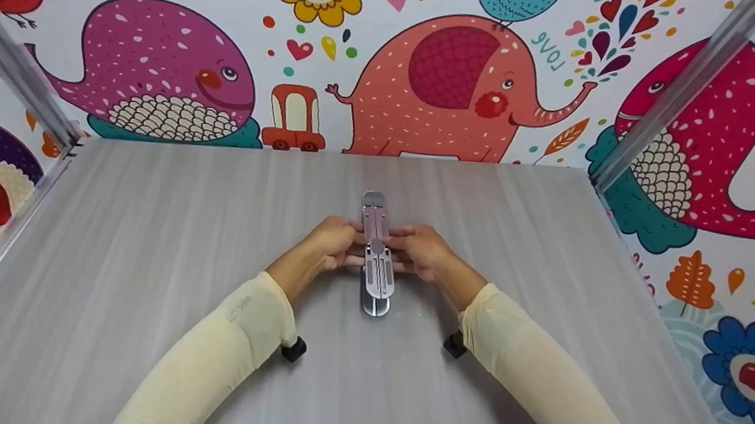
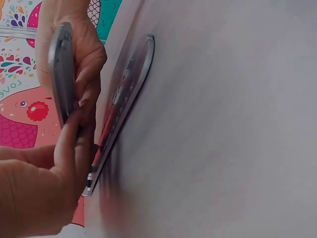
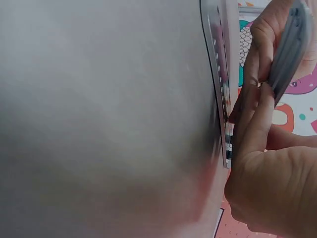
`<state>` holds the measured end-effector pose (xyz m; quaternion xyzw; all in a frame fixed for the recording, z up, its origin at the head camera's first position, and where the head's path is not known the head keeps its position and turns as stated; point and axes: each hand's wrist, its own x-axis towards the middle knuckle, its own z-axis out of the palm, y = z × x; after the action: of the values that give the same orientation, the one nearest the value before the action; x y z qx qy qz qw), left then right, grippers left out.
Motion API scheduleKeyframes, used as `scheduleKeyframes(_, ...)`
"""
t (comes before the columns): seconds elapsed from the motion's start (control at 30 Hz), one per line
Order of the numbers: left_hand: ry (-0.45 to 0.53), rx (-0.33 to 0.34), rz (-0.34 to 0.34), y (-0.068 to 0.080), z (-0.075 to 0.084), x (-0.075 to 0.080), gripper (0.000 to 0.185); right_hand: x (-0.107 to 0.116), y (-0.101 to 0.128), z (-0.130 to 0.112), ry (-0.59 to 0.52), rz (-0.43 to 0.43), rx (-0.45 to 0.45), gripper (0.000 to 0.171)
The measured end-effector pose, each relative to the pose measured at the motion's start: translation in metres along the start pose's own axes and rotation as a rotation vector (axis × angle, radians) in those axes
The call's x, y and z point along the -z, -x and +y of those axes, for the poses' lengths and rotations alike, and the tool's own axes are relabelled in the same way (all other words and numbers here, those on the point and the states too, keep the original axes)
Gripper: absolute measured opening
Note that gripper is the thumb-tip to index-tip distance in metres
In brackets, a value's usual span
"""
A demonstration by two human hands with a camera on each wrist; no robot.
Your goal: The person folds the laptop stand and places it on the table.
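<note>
While it rests on the table [image 1: 140, 273], the stand [image 1: 377, 267] sits between both hands (gripped).

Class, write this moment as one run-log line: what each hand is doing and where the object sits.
left hand: pinches folding metal stand | right hand: pinches stand | stand base: flat on grey table | upper plate: raised

Bare table [image 1: 143, 232] all round metal stand [image 1: 377, 266]; corner posts [image 1: 675, 94] flank sides.

Head cam looks down and forward over my table [image 1: 141, 253], wall mural behind. Both wrist cams sit low and close, skimming the tabletop from opposite sides. All three share the folding metal stand [image 1: 377, 260] between my hands.
</note>
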<state>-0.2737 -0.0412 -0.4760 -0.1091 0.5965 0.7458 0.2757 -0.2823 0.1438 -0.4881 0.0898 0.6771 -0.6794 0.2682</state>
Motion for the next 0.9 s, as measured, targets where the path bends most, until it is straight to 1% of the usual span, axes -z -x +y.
scheduleKeyframes(0.13, -0.005, -0.004, 0.000, 0.009, -0.003, 0.003, 0.047, 0.001, 0.008, 0.005, 0.016, -0.028, 0.021, 0.044)
scheduleKeyframes(0.2, -0.040, -0.021, 0.001, 0.015, -0.006, 0.002, 0.049, 0.002, 0.015, 0.008, 0.025, -0.042, 0.042, 0.045)
scheduleKeyframes(0.27, -0.089, -0.052, -0.007, 0.022, -0.009, 0.001, 0.052, 0.002, 0.022, 0.011, 0.043, -0.051, 0.068, 0.048)
scheduleKeyframes(0.33, -0.162, -0.091, -0.016, 0.029, -0.011, -0.003, 0.055, 0.001, 0.030, 0.015, 0.073, -0.054, 0.107, 0.052)
scheduleKeyframes(0.4, -0.243, -0.145, -0.035, 0.036, -0.015, -0.007, 0.059, 0.001, 0.038, 0.019, 0.113, -0.066, 0.155, 0.055)
scheduleKeyframes(0.47, -0.368, -0.212, -0.041, 0.041, -0.018, -0.010, 0.061, 0.001, 0.046, 0.023, 0.183, -0.081, 0.214, 0.057)
scheduleKeyframes(0.57, -0.586, -0.310, -0.024, 0.049, -0.023, -0.014, 0.062, 0.003, 0.058, 0.030, 0.334, -0.106, 0.314, 0.059)
scheduleKeyframes(0.67, -0.796, -0.395, -0.004, 0.056, -0.029, -0.016, 0.061, 0.004, 0.067, 0.036, 0.520, -0.109, 0.413, 0.063)
scheduleKeyframes(0.73, -0.904, -0.455, -0.019, 0.060, -0.032, -0.016, 0.060, 0.005, 0.071, 0.040, 0.644, -0.103, 0.482, 0.068)
scheduleKeyframes(0.8, -1.029, -0.529, -0.044, 0.064, -0.037, -0.015, 0.062, 0.006, 0.075, 0.044, 0.790, -0.096, 0.572, 0.076)
scheduleKeyframes(0.9, -1.233, -0.574, -0.037, 0.071, -0.044, -0.016, 0.075, 0.007, 0.082, 0.050, 1.027, -0.047, 0.683, 0.089)
